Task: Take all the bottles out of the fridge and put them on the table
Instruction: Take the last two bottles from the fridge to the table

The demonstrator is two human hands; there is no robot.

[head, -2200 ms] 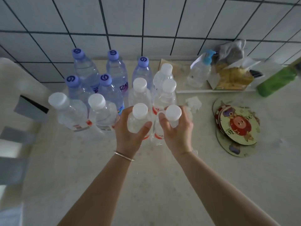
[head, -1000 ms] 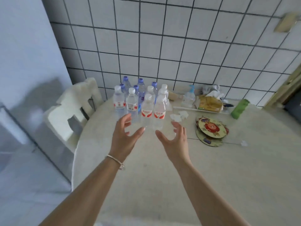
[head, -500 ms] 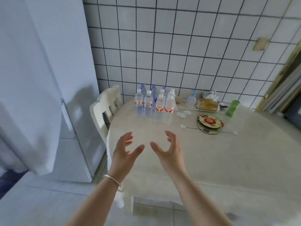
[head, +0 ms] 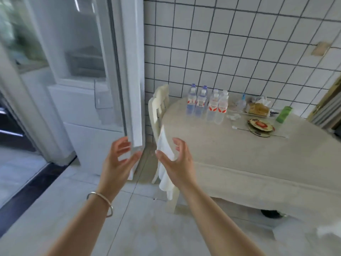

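Several clear water bottles with white or blue caps stand grouped at the far left end of the table, near the tiled wall. The white fridge fills the left of the view, its door edge open toward me; the inside is blurred. My left hand is held up just below that door edge, fingers spread, empty. My right hand is beside it over the table's near left corner, fingers apart, holding nothing.
A white chair stands between fridge and table with a white cloth hanging beside it. On the table are a green bottle, round coasters, a pump bottle and a tray with bags. A dark doorway lies at far left.
Both hands let go of the two bottles set down on the table. I have backed away and turned left, so the fridge now fills the left side.
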